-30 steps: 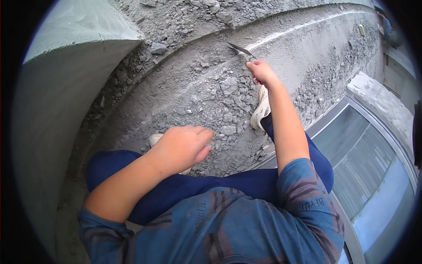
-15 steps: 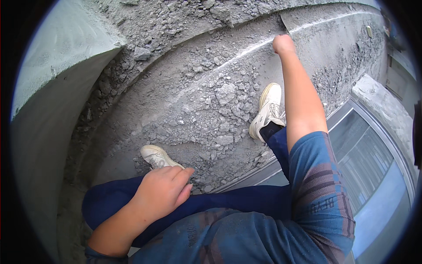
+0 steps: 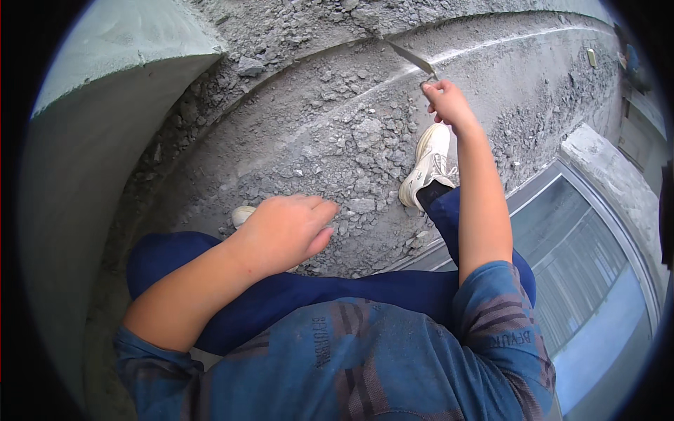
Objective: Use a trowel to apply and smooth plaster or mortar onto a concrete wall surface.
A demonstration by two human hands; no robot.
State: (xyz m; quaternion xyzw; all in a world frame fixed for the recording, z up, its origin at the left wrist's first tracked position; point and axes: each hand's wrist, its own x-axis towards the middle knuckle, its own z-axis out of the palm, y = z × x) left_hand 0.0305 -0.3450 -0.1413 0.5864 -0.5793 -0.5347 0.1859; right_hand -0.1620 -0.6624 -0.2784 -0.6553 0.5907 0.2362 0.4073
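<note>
Right hand point(image 3: 449, 107) clamps a flat grey metal trowel point(image 3: 413, 59), blade beyond it, perhaps for reach; left hand point(image 3: 289, 228), I cannot tell.

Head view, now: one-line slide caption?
Right hand gripping a metal trowel, left hand loosely open, grey rubble between white shoes.

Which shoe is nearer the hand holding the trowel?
Your right shoe, near the right hand; the left shoe, farther off, is mostly hidden by the left hand.

Rubble point(image 3: 365, 137) is flanked by wall point(image 3: 77, 189) left, window point(image 3: 579, 252) right; trowel point(image 3: 414, 59) is held in right hand point(image 3: 449, 105), beyond right shoe point(image 3: 425, 168).
</note>
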